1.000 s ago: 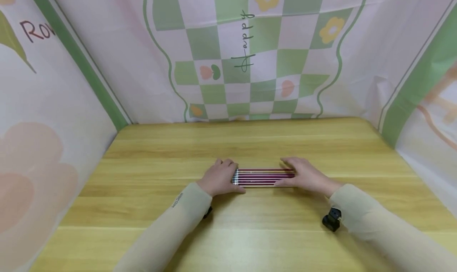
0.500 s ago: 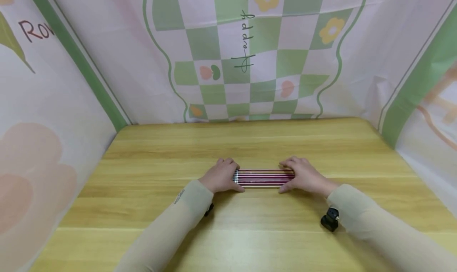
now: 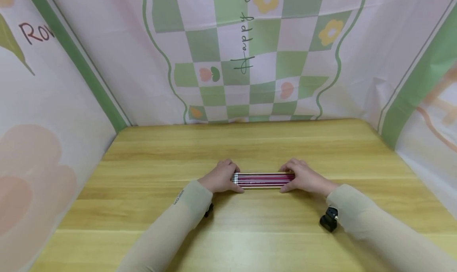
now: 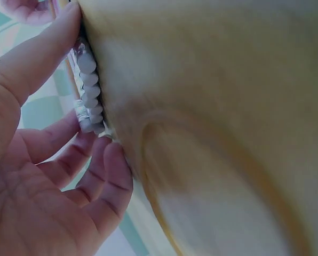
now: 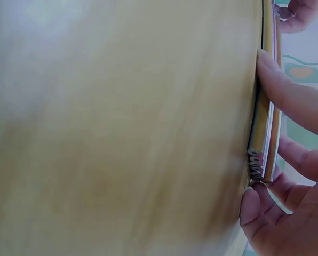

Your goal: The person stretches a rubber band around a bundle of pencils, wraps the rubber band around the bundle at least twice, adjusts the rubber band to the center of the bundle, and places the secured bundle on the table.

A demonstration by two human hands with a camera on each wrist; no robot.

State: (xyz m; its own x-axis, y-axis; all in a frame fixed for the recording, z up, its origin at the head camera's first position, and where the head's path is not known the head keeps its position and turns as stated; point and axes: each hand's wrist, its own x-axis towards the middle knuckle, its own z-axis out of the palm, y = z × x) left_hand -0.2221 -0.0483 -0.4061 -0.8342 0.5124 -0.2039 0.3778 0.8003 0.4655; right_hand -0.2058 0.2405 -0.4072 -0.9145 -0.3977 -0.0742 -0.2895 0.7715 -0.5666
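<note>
Several dark red and gold pencils (image 3: 262, 181) lie side by side on the wooden table. My left hand (image 3: 220, 178) grips their left ends, thumb on the near side and fingers on the far side. White eraser tips (image 4: 89, 85) form a row by that hand in the left wrist view, with a pencil raised above the row. At the opposite end, my right hand (image 3: 306, 178) holds the pencils between its thumb and fingers. The right wrist view shows the right thumb (image 5: 279, 80) pressing along the pencils' near side.
The wooden table (image 3: 228, 232) reaches back to a printed cloth (image 3: 264, 69) that hangs behind it. More printed cloth hangs at the left and right sides. A small black device (image 3: 329, 219) is strapped under the right wrist.
My right thumb has come down from the top of the pencils to their near side. The row of pencils has become narrower from front to back. My left hand has hardly moved.
</note>
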